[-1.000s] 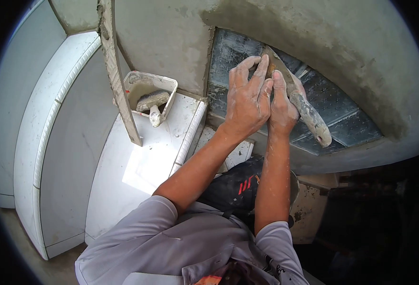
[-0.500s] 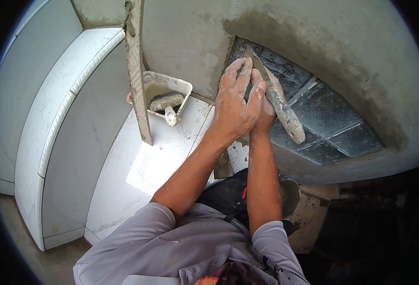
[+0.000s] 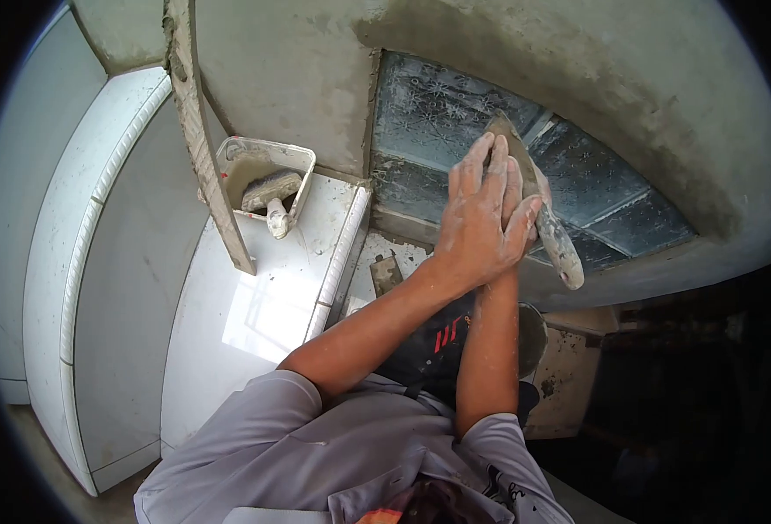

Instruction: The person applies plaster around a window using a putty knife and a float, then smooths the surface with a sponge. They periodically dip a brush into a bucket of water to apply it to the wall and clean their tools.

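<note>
Head camera looks down past a grey shirt (image 3: 316,445) and two bare forearms to a patterned glass block window (image 3: 429,113) set in a wall of wet grey plaster (image 3: 298,70). We see a trowel (image 3: 534,196) pressed flat against the glass at the middle of the window, its pointed blade aimed up and its mortar-caked handle slanting down to the right.

We see the left hand (image 3: 481,223) lying over the blade, its fingers (image 3: 477,175) stretched out straight and close together, pushing on the metal, the thumb resting beside the handle. The right hand (image 3: 534,188) sits underneath it and is almost fully hidden, so we cannot tell how its fingers are set or what they grip.

To the left, a white tub (image 3: 263,162) stands on a white tiled ledge (image 3: 254,297) with a second trowel (image 3: 268,196) lying inside. A long mortar-smeared straightedge (image 3: 202,148) leans just beside the tub. A small scraper (image 3: 385,272) lies below the window.
</note>
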The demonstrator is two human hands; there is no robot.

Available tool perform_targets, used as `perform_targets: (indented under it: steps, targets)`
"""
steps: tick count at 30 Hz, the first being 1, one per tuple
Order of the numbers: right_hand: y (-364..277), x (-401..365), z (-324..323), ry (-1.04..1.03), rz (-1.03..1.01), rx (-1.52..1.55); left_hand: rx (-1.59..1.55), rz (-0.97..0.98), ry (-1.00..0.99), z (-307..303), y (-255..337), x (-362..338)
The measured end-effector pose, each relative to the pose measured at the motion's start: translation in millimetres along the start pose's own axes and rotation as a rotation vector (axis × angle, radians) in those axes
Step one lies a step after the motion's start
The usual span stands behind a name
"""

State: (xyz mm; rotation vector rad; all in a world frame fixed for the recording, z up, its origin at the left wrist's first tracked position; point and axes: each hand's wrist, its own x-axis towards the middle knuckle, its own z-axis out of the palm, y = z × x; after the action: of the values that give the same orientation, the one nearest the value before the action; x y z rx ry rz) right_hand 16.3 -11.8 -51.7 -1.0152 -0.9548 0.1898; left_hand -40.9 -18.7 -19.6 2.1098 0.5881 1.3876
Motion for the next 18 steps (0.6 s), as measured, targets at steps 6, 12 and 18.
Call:
perform_targets:
  steps: [6, 12, 18]
  targets:
    - [0.5, 7.1, -4.3, 0.046, -0.069, 0.052, 0.037, -0.028, 0.121, -15.2, -22.9, 3.4]
    - [-66.3, -21.9, -89.7, 0.231, 0.118, -0.415, -0.274, -0.063, -0.149, 28.8, 3.8, -14.4]
    - [-57.5, -127.9, -158.0, 0.298, 0.511, 0.09, -0.625, -0.496, -0.678, 31.4, -13.6, -59.2]
